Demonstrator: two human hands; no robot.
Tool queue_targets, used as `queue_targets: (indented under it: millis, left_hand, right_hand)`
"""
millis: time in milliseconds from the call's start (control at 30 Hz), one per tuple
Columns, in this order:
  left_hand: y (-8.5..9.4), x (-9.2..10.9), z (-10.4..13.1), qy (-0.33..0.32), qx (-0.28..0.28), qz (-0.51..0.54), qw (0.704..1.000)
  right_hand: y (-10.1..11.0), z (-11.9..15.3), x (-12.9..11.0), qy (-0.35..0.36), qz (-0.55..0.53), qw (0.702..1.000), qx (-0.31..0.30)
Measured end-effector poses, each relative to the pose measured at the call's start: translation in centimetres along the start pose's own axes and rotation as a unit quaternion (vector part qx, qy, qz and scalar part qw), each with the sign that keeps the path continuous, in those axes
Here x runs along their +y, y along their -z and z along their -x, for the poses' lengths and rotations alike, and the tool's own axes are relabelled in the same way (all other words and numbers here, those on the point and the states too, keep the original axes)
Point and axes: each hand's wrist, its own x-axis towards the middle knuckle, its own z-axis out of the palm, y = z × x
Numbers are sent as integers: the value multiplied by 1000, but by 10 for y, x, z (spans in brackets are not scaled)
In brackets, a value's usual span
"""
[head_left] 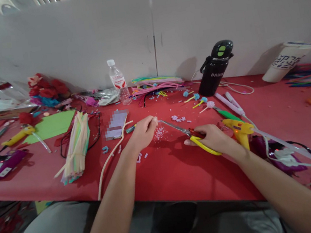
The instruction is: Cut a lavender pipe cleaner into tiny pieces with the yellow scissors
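My left hand (145,130) is closed in a pinch above the red table (167,173). A tiny lilac piece (160,121) shows at its fingertips, partly hidden. My right hand (207,137) grips the scissors (203,145), which have yellow and red handles. Their blade tips point left and reach close to the pinched fingers. Under the blades lies a scatter of fine lilac clippings (159,133). Short lilac pieces (178,119) lie just beyond the blades, and a few more (142,157) are beside my left forearm.
A yellow glue gun (239,130) stands by my right wrist, with cables around it. Behind are a black bottle (214,73), a water bottle (119,83) and pipe cleaners (158,86). Leftward lie a phone (117,124) and a pale pipe-cleaner bundle (77,150). A grey partition (72,39) closes the back.
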Motion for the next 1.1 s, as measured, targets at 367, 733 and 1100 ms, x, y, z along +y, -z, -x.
queue_targets:
  millis: [367, 733, 1100]
  left_hand:
    - [0, 0, 1, -4, 5, 8, 1000]
    - [-1, -2, 0, -3, 6, 2, 1000]
    - [6, 0, 0, 7, 3, 1, 1000]
  right_hand:
    - [-1, -2, 3, 7, 2, 1000, 6]
    - [-1, -1, 3, 10, -4, 1000, -2]
    - [-1, -1, 4, 0, 2, 1000, 6]
